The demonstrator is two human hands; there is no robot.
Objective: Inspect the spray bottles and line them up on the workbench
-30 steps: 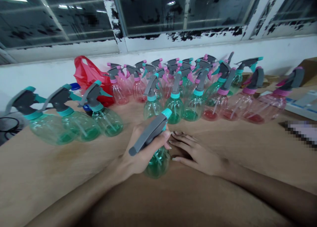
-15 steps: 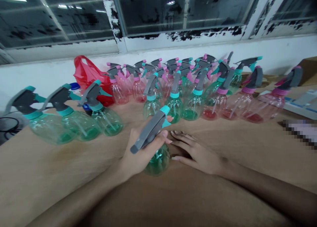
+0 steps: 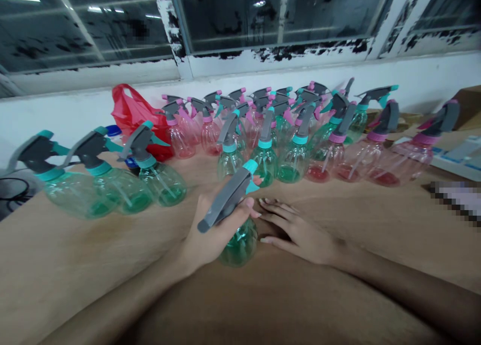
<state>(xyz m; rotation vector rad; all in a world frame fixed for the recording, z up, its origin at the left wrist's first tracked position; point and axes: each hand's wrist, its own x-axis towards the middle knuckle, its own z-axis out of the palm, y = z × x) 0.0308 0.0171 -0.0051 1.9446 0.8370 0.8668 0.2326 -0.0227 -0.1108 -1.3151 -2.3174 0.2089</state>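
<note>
My left hand (image 3: 208,234) is wrapped round the neck of a green spray bottle (image 3: 239,245) with a grey and teal trigger head (image 3: 227,197). The bottle stands on the brown table (image 3: 93,254) close to me. My right hand (image 3: 296,230) lies flat on the table just right of the bottle, fingers stretched out toward it and holding nothing.
Three green spray bottles (image 3: 124,184) stand at the left. A dense group of green and pink spray bottles (image 3: 285,129) fills the back of the table under the window. A red plastic bag (image 3: 131,112) sits behind them at the left. Boxes (image 3: 460,157) lie at the right edge.
The bottle in my left hand has shifted slightly up and away from me. My right hand has stayed flat in place.
</note>
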